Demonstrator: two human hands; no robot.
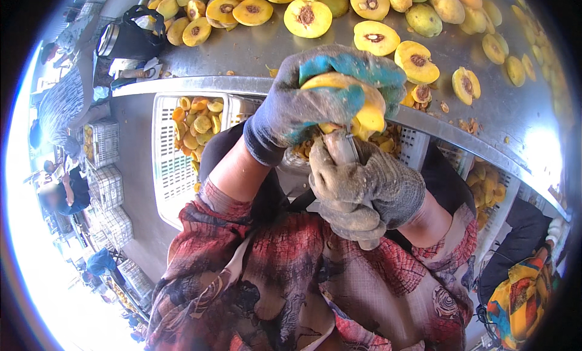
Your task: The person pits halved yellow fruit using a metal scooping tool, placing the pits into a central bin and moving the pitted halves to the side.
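Observation:
My left hand [291, 94], in a grey work glove with teal coating, is closed around a yellow peach half [372, 112]. Below it, my right hand [363, 187], in a soiled grey knit glove, grips a pitting tool [342, 147] whose metal end meets the underside of the fruit. The tool's tip is hidden by the peach and the left fingers. Just beyond my hands on the metal table [218, 55] lie several cut peach halves, among them one with its stone showing [417, 61]. A loose stone piece [421, 94] sits near the table edge.
A white plastic crate [175, 178] of peach pieces stands left of my legs. More fruit lies in a crate [493, 194] at right. A black bag [132, 37] rests on the table's left end. Other people [63, 96] and stacked crates [107, 187] are at far left.

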